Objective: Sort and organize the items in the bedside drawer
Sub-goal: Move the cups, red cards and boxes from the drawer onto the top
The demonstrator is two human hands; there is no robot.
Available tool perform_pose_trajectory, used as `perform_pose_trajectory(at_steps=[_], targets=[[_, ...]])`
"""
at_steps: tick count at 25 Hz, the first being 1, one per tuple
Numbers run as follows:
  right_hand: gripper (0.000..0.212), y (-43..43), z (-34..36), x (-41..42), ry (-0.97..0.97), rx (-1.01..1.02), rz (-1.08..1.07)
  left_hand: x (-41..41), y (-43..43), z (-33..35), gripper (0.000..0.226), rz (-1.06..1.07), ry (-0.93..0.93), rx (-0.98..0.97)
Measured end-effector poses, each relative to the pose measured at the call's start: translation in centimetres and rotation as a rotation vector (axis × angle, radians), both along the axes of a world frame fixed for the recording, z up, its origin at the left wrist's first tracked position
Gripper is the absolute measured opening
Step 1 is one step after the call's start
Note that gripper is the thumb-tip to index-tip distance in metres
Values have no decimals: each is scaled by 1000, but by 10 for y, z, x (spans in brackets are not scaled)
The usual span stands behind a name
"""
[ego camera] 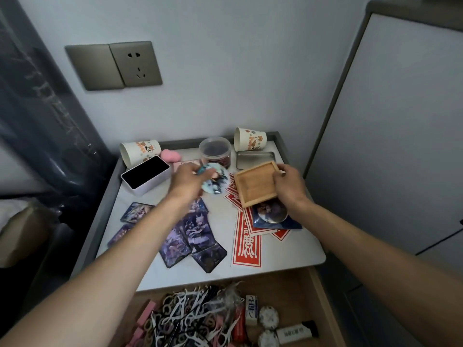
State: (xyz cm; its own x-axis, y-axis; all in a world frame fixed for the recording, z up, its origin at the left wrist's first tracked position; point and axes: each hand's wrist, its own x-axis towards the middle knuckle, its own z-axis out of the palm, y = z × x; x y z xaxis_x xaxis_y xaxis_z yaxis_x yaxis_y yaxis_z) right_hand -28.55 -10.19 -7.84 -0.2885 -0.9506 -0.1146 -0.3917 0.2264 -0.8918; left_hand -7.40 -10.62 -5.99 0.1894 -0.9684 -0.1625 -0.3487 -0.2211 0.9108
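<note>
My left hand [188,179] grips a round picture badge [217,181] above the middle of the bedside table top [220,274]. My right hand [290,182] holds a square wooden tray [255,186] by its right edge, tilted over red-and-white paper slips [246,242]. A second round badge [271,212] on a blue card lies just under the tray. Several purple picture cards [190,240] are spread on the top under my left forearm. The open drawer [323,294] below holds a tangle of floss picks and hair ties [190,319].
At the back stand two paper cups [140,150] [250,139], a clear lidded jar [215,149], a metal tin [254,157], a pink heart-shaped object [167,154] and a white box with a black inside [146,174]. The drawer also holds an eraser [251,310], a small tube [297,331] and round items [268,318].
</note>
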Motion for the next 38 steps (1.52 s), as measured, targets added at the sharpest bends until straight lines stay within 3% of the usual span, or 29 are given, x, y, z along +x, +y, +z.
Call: perform_pose_trajectory(at_steps=[2, 4, 11, 14, 16, 22, 27, 30, 32, 34, 36, 38], targets=[[24, -6, -4, -1, 55, -12, 6, 27, -9, -3, 19, 253, 278, 67], [28, -6, -7, 1, 144, -59, 55, 45, -16, -6, 6, 362, 417, 150], [39, -16, -16, -2, 148, -196, -10, 43, -23, -16, 19, 321, 343, 171], [46, -5, -11, 10, 436, -108, 104, 40, -16, -10, 25, 288, 307, 142], [47, 16, -10, 29, 623, -183, 191, 38, -5, -1, 27, 271, 314, 133], [31, 94, 5, 69, 417, -347, 603, 43, 68, 35, 19, 129, 301, 43], [26, 184, 0, 110, 429, -341, 1022, 95, 162, 29, 13, 68, 89, 64], [34, 214, -41, 151, 613, -237, 1286, 132, 203, 2, 16, 303, -80, 36], [54, 211, -72, 174, 689, -154, 1292, 149, 214, -14, 9, 420, -175, 91], [67, 203, -96, 197, 754, -115, 1280, 160, 218, -22, 20, 334, -446, 245], [71, 200, -114, 219, 832, -101, 1303, 164, 214, -26, 35, 212, -750, 355], [70, 201, -124, 233, 900, -110, 1299, 163, 209, -25, 44, 172, -870, 375]])
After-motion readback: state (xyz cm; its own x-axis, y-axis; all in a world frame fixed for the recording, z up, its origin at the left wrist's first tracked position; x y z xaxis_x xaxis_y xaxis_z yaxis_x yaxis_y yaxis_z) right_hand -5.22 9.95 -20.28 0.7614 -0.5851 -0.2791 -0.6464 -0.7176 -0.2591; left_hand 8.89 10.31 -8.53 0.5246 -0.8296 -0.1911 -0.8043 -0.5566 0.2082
